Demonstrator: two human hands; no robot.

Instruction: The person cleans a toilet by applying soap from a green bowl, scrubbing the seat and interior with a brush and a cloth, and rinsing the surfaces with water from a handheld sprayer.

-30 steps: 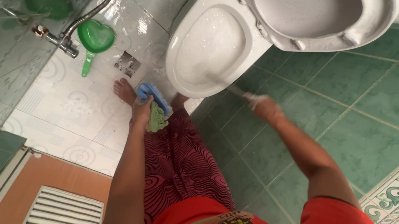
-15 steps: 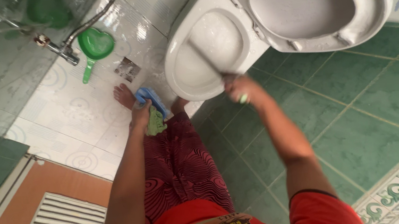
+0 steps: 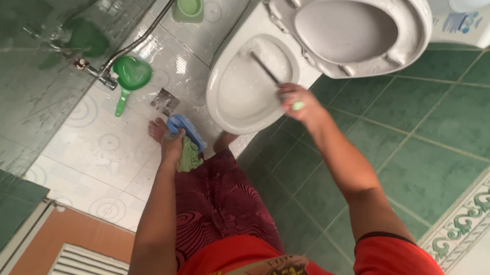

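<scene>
Right hand (image 3: 297,99) at frame centre, fingers wrapped around a thin brush handle (image 3: 265,69) that angles up-left into the white toilet bowl (image 3: 245,89), just above the bowl's rim. Left hand (image 3: 171,146) left of centre, closed on a blue scrub brush (image 3: 185,129) and green cloth (image 3: 190,156), near the bowl's base. Seat lid (image 3: 356,20) raised, upper right. Green heart-shaped dipper (image 3: 131,75) on white floor tiles, upper left.

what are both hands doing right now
left hand: closed on a blue scrub brush and green cloth
right hand: closed on a thin dark brush handle
</scene>
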